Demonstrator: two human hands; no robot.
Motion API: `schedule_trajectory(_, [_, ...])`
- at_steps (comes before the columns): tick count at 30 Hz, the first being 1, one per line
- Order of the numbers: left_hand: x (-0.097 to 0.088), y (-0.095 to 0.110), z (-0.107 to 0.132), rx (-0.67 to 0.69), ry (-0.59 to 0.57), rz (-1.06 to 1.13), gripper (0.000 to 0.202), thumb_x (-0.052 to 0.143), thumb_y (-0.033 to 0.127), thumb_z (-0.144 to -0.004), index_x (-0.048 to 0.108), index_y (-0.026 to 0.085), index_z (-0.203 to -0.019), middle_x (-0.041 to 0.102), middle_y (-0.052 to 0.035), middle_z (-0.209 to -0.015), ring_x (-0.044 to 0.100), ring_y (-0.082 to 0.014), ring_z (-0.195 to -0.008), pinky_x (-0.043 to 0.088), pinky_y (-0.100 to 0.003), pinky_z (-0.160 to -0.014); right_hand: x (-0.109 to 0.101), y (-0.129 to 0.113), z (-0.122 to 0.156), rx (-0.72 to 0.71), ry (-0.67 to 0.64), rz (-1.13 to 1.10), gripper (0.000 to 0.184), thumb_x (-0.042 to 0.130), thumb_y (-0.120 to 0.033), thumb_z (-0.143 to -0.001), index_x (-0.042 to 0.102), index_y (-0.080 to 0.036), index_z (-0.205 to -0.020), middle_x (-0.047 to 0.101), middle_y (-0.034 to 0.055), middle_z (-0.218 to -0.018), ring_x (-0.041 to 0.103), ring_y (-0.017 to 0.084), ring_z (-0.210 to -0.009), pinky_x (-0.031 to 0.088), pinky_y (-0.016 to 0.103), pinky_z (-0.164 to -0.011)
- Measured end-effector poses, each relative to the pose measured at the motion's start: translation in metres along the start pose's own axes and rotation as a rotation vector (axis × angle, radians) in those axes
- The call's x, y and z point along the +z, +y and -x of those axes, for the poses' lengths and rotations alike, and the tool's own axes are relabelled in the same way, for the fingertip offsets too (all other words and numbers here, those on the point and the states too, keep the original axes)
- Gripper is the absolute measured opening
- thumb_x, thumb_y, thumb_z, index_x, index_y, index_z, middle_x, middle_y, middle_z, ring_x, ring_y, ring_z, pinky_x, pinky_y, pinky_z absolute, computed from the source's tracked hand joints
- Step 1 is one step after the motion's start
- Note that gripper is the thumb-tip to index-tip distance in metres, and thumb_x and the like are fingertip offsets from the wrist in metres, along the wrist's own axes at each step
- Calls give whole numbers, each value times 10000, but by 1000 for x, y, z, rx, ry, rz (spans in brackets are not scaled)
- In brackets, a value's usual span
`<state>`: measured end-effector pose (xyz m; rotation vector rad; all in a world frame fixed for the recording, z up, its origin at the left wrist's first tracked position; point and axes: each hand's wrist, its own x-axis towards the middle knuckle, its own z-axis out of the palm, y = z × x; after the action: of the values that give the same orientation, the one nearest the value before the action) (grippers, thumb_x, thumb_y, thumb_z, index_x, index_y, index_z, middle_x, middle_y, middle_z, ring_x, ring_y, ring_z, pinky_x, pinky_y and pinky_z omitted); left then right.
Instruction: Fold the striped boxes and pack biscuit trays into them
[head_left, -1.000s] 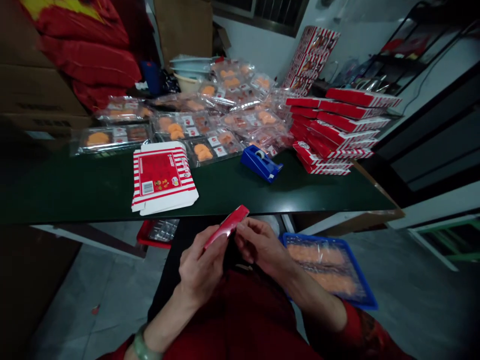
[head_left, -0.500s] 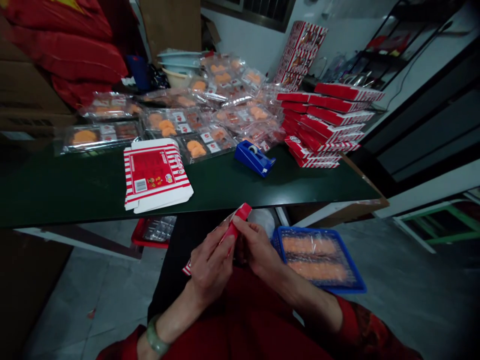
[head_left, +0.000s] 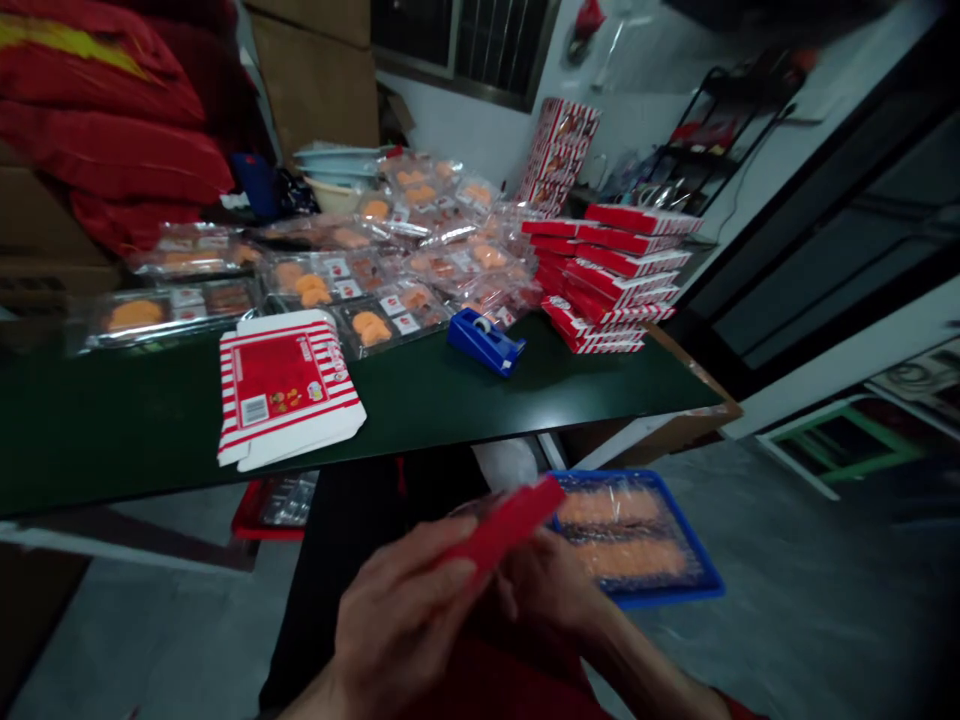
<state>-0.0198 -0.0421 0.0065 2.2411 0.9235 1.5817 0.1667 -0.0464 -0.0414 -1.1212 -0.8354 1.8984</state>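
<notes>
The person wears a red top (head_left: pixel 510 685) with a red sleeve (head_left: pixel 739 716), leaving the left hand (head_left: pixel 401 630) and right hand (head_left: pixel 547 590) bare.

The box (head_left: pixel 502 530) at lower center was solid red. The carton (head_left: pixel 285 385) left of center had red-and-white stripes. The dispenser (head_left: pixel 480 342) and tray (head_left: pixel 675 590) were blue, the table (head_left: pixel 112 440) dark green.

folded box (head_left: pixel 506 528): glossy card | packs (head_left: pixel 367 325): clear plastic | tabletop (head_left: pixel 127 430): smooth
</notes>
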Motion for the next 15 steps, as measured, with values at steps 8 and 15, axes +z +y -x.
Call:
schedule_trajectory(8, [29, 1, -26, 218, -346, 307, 215, 499, 348, -887, 690, 418, -952, 753, 6, -832, 719, -164, -763, 596, -322, -752, -35, -30, 83, 114, 85, -288, 254, 758, -399, -629, 696, -227, -806, 724, 67, -886, 677, 256, -884, 513, 382, -850])
schedule_trajectory(15, [34, 0, -57, -391, 121, 565, 589, 641, 478, -771, 482, 295, -1307, 513, -146, -1366, 578, -327, -1157, 594, -412, -785, -31, -91, 58, -248, 136, -174, 302, 738, -371, -714, 653, -196, -945, 703, 60, -772, 664, 175, -598, 529, 299, -578])
